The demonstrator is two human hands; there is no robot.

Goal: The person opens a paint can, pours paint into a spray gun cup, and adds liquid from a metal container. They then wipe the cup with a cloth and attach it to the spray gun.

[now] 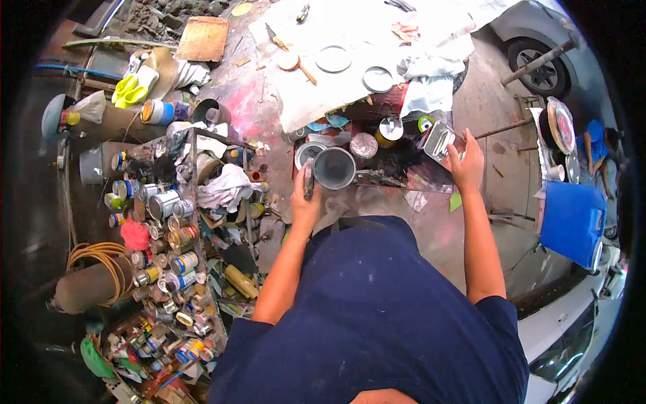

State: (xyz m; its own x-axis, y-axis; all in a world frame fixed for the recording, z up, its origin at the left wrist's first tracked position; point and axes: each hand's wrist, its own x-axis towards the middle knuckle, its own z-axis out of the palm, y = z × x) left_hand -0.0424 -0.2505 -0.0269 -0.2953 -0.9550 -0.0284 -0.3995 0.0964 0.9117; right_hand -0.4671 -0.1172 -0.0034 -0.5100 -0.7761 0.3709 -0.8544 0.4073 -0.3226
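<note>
Far left, on the floor: a coiled orange hose (pixel 101 254). Just right of it, a rack (pixel 195 155) crammed with paint cans (pixel 165 202), with a white rag (pixel 225 188) slumped over its near edge.

Next, the left arm: bare, bent at the elbow, forearm running forward from the navy shirt (pixel 377 316) toward the paint-stained bench (pixel 256 101). Left hand (pixel 304 202) with the thumb side up, grip pressed together round a dark stick (pixel 308 178). Stick held close to upright, upper end showing above the fist, just beside the left edge of a round grey bowl (pixel 334 168). Touching the bowl or not: cannot tell. Bowl on the bench straight ahead of the body, mouth open to the camera. Just behind it, a speckled round lid (pixel 364 145). Farther back, a white sheet (pixel 350 87) spread over the bench, carrying two round plates (pixel 333 58).

Then the right arm: straighter than the left, stretched forward and a little outward, forearm bare. Right hand (pixel 468 165) raised, grip pinching a shiny rectangular tin (pixel 441 140) by its near right corner. Tin tilted, held up off the bench, well apart from the bowl and the stick.

Far right: a blue container (pixel 572 219), a car wheel (pixel 542 71) beyond it, and part of a white car (pixel 572 330) at the lower edge.
</note>
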